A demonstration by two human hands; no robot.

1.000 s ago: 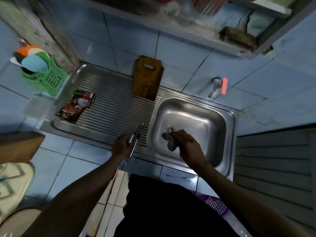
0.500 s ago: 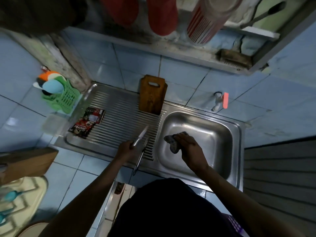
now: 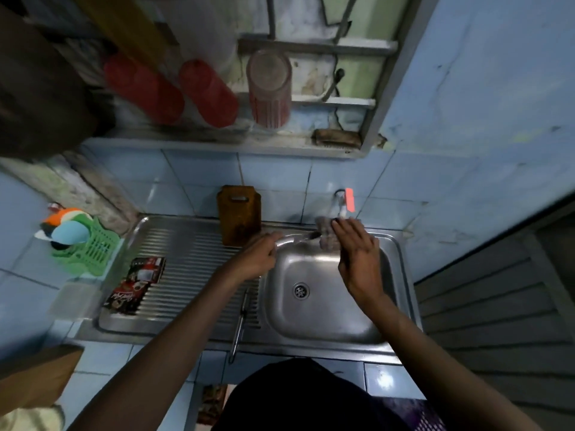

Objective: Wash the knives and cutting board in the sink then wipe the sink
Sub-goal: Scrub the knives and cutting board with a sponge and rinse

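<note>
Over the sink (image 3: 401, 275), the left hand (image 3: 258, 259) holds a knife (image 3: 300, 239) by the handle, its blade reaching toward the grey cloth (image 3: 326, 236) that the right hand (image 3: 357, 259) presses against it under the tap (image 3: 342, 206). A second knife (image 3: 241, 318) lies on the ribbed drainboard (image 3: 186, 269). The wooden cutting board (image 3: 239, 214) leans upright against the tiled wall.
</note>
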